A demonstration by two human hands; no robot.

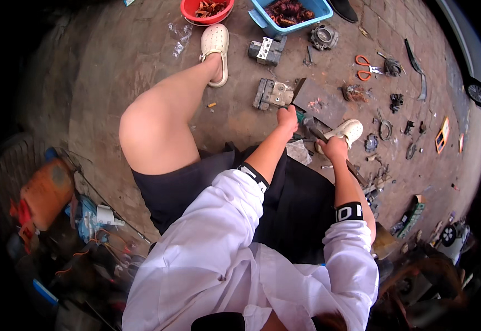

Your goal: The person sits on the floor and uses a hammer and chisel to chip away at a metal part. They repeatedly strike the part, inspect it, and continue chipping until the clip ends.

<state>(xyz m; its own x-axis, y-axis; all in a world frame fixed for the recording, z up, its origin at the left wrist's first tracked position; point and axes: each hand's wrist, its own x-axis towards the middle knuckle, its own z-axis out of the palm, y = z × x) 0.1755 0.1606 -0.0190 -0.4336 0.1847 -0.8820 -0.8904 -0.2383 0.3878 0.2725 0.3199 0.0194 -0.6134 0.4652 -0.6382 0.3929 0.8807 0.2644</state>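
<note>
My left hand [288, 118] is closed around a tool with a green handle [300, 117]; its working end is hidden. My right hand [335, 148] grips a hammer [357, 173] by its long dark handle, which runs back past my wrist. The hammer's head is blurred, close to the green handle. Just beyond my left hand lies a grey metal block-shaped machine part [276, 94]. A dark flat metal plate [323, 105] with reddish bits on it sits beside both hands. Clear plastic [299, 151] lies below them.
A red basin [182, 10] and a blue tub [261, 21] hold scrap at the far side. Another valve-block part [266, 51], a round metal housing [323, 37] and orange-handled scissors [363, 67] lie on the paving. Small parts are scattered at right, near a parked car [475, 49].
</note>
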